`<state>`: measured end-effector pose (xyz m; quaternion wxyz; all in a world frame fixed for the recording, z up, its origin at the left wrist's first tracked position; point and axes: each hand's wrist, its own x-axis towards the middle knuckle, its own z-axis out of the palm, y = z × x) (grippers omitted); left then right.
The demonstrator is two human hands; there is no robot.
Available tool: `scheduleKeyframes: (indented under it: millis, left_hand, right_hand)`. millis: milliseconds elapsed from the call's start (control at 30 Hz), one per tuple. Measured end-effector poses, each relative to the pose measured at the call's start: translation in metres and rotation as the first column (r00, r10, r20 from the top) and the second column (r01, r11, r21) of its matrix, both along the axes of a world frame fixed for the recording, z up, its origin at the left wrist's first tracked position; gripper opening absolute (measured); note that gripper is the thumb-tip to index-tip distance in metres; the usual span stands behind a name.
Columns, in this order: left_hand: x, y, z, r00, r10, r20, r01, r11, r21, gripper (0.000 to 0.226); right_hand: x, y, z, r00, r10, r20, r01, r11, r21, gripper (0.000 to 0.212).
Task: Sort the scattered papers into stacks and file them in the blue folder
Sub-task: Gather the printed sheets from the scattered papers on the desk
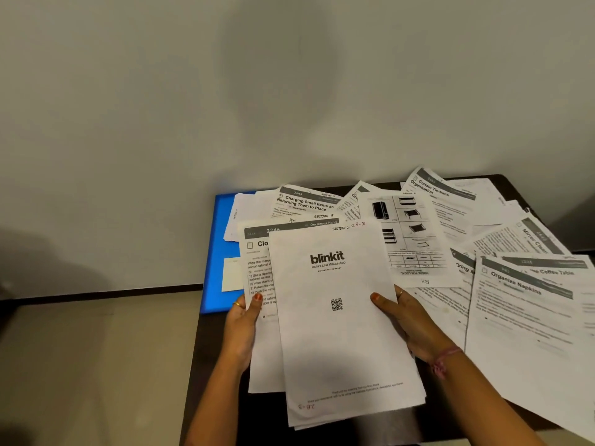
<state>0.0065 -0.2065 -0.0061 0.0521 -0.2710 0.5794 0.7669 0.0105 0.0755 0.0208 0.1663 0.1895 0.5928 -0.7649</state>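
Hands grip one sheaf of papers (pixel 338 317) just right of the blue folder (pixel 219 252): left hand (pixel 241 329) pinching its left edge, right hand (pixel 409 320) clamping its right.

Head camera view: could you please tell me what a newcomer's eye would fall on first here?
The blinkit sheet at centre, topping a small stack gripped by the left hand and right hand. To its left, the bright blue folder lies half buried; printed task sheets fan across the dark table to the right.
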Motion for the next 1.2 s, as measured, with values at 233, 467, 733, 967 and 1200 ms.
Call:
scheduleKeyframes:
  millis: [233, 467, 733, 967, 1200]
  left_hand:
    - [0.006, 0.020, 0.004, 0.998, -0.068, 0.002, 0.068, 0.998, -0.001, 0.028]
    - [0.018, 0.041, 0.007, 0.985, -0.170, 0.010, 0.169, 0.984, 0.058, 0.021]
    - [0.020, 0.061, 0.007, 0.962, -0.265, 0.064, 0.259, 0.962, 0.087, 0.023]
    - [0.015, 0.080, 0.010, 0.939, -0.309, 0.150, 0.298, 0.950, 0.092, 0.038]
    - [0.010, 0.111, 0.005, 0.902, -0.422, 0.093, 0.429, 0.901, -0.061, 0.017]
  right_hand:
    - [0.008, 0.008, 0.001, 1.000, -0.028, 0.000, 0.028, 0.999, -0.022, 0.029]
    - [0.016, 0.014, -0.002, 0.998, -0.065, 0.005, 0.065, 0.994, -0.085, 0.028]
    - [0.022, 0.028, -0.012, 0.994, -0.091, 0.060, 0.095, 0.993, -0.075, 0.028]
    - [0.023, 0.043, -0.018, 0.992, -0.109, 0.063, 0.112, 0.992, -0.059, 0.028]
    - [0.026, 0.063, -0.030, 0.986, -0.156, 0.061, 0.158, 0.987, -0.015, 0.029]
